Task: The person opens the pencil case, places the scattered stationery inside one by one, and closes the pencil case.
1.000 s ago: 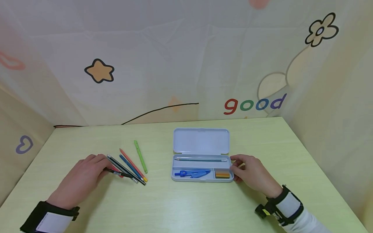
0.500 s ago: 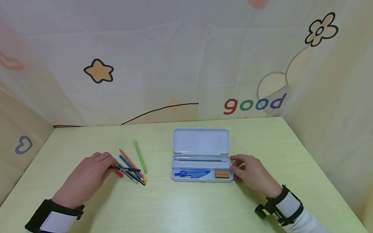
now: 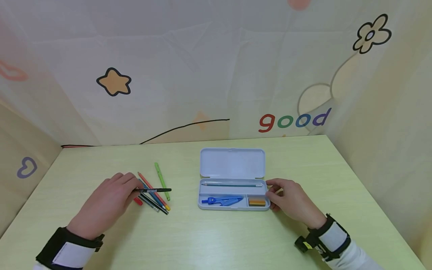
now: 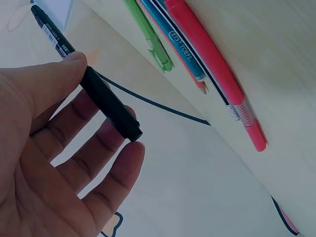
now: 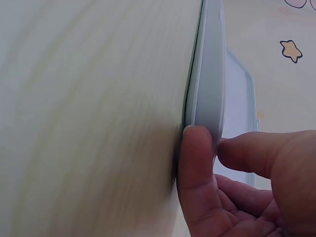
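A black pen (image 4: 106, 101), with white lettering near one end, is pinched between the thumb and fingers of my left hand (image 3: 109, 200), raised over loose pens and pencils. Under it lie a red pen (image 4: 210, 47), a blue TOEFL pencil (image 4: 180, 42) and a green pen (image 3: 161, 176). To the right, my right hand (image 3: 291, 198) grips the right end of an open pencil case (image 3: 233, 209), fingers against its side wall in the right wrist view. Inside the case are a pencil (image 3: 233, 185), a blue compass (image 3: 222, 201) and an orange-and-yellow eraser (image 3: 257, 202).
The case lid (image 3: 233, 162) lies folded back behind it. A light wooden table (image 3: 202, 243) bears everything. Behind stands a printed curtain (image 3: 182, 82), with more fabric on both sides. An orange pencil (image 3: 153, 190) lies in the loose group.
My left hand has lifted the black pen off the pile and moved a little right, turning the pen nearly level and uncovering the red pen. The right hand stays on the case.
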A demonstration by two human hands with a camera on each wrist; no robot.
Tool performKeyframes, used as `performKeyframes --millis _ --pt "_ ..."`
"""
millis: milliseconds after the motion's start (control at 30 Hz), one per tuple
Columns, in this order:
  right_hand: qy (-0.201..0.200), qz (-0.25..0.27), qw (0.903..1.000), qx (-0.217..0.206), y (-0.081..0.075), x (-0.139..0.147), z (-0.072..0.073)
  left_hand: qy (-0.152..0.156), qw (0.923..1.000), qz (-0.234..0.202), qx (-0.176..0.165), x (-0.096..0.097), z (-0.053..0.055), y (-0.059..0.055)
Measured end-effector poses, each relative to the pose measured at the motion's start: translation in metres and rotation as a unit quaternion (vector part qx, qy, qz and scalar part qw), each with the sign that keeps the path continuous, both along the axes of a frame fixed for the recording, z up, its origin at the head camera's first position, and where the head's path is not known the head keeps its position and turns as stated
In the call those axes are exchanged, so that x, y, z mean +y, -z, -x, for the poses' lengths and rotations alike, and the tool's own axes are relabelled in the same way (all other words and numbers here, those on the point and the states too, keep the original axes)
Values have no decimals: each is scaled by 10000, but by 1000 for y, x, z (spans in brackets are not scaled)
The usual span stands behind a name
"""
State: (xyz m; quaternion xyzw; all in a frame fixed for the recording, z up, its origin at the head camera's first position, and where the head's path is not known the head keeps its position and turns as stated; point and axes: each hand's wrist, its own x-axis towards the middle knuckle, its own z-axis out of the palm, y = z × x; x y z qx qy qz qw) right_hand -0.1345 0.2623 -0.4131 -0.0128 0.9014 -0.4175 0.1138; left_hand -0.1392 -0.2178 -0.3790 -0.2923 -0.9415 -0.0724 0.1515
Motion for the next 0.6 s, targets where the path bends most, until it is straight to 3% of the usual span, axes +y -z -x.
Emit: performKeyframes --millis 133,600 --pt "-2 -10 10000 10 0 0 0 101 9998 -38 148 4 2 -1" --pt "-7 -24 10000 19 1 0 0 233 9994 -242 101 20 5 -8"
